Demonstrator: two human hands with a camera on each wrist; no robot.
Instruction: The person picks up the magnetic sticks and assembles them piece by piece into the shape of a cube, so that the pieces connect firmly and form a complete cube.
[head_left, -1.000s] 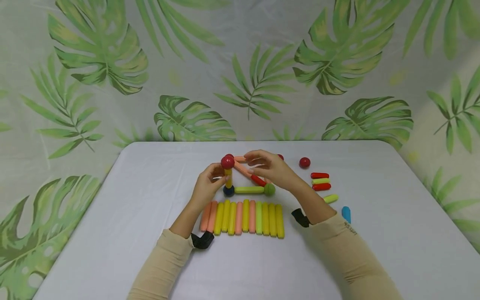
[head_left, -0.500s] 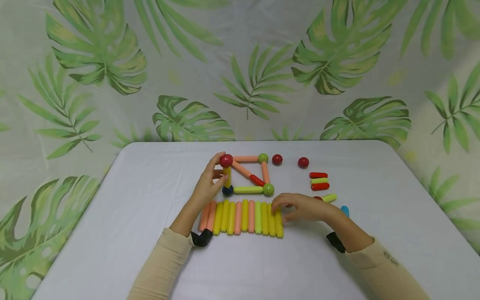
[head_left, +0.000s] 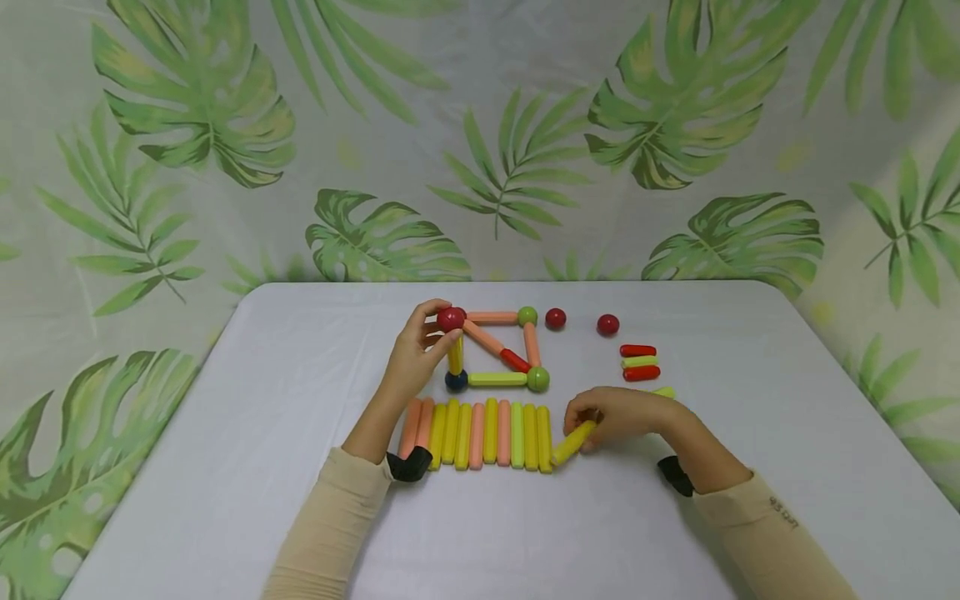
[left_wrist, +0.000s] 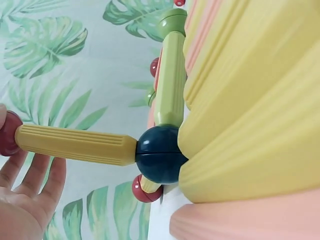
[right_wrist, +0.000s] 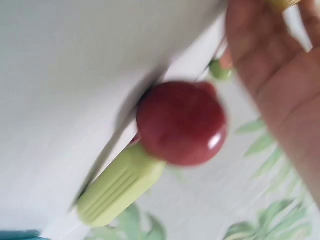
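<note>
In the head view my left hand (head_left: 408, 350) grips a red ball (head_left: 451, 319) between fingers and thumb. The ball tops an upright yellow stick (head_left: 455, 356), whose foot meets a dark blue ball (left_wrist: 159, 155). From there a frame of sticks lies on the table, with green balls at two corners and a diagonal of pink stick (head_left: 483, 337) and red piece (head_left: 515, 360). My right hand (head_left: 622, 412) pinches a loose yellow stick (head_left: 574, 442) by one end; it slants beside the row of yellow, pink and light green sticks (head_left: 491, 432).
Two red balls (head_left: 556, 318) lie right of the frame. Short red and light green sticks (head_left: 640, 362) are grouped farther right. In the right wrist view another red ball (right_wrist: 181, 123) sits at a light green stick (right_wrist: 120, 187), with a blue piece (right_wrist: 20, 234) at the corner.
My right hand has come from above the frame to the row's right end and pulled the end yellow stick away. My left hand has moved from the upright stick up to its red ball.
</note>
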